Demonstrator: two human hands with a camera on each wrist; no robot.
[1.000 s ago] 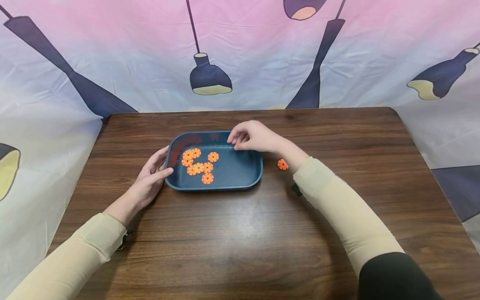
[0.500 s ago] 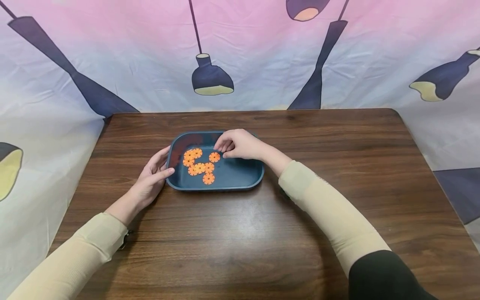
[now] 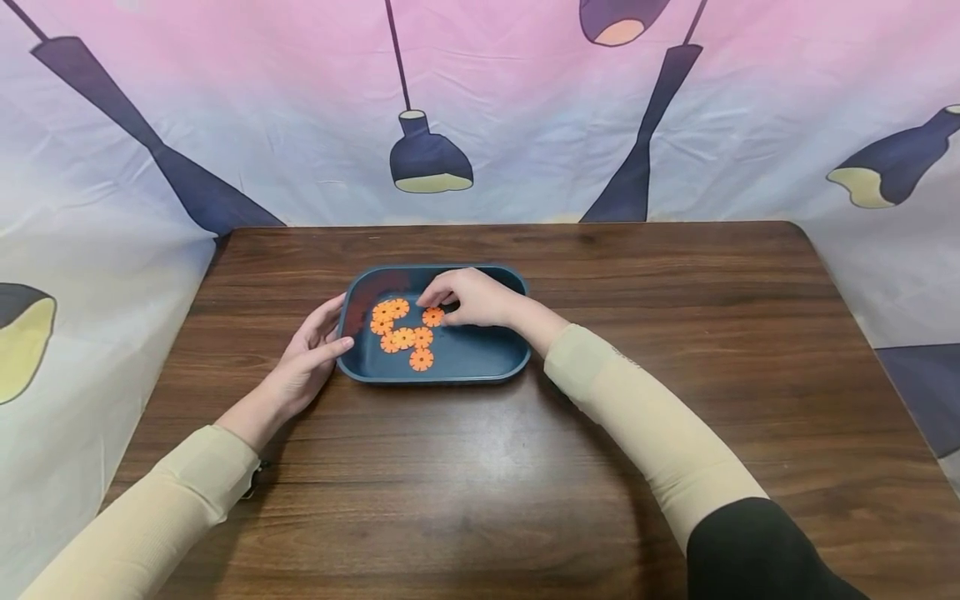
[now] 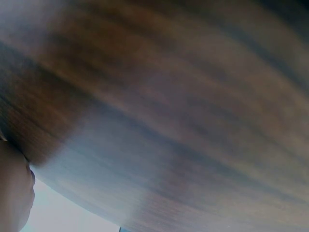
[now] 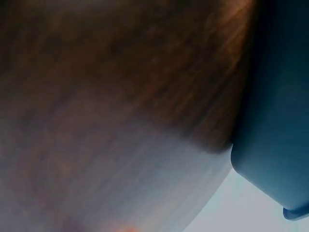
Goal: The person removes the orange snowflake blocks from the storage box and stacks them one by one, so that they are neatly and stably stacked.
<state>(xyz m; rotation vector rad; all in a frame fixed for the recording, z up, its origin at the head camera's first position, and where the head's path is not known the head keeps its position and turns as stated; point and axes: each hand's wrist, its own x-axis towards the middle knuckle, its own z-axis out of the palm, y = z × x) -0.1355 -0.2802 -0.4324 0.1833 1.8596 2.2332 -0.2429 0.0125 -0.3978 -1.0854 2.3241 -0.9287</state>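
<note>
A dark blue tray lies on the table, holding several orange notched plastic discs, mostly clustered in its left half. My left hand grips the tray's left side, thumb over the rim and fingers along the outside. Inside the tray, my right hand reaches down over a single disc; thumb and fingertips stand spread at opposite edges of it. In the right wrist view, the tray's outer wall fills the right side. The left wrist view has only an edge of the hand at lower left.
The brown wood-grain table reaches back to a cloth backdrop printed with hanging lamps. A small orange blur appears at the bottom of the right wrist view.
My right hand has moved left and down from the tray's back right to the single disc, its fingers spreading. The forearm now covers the lone disc on the table. The left hand stays put.
</note>
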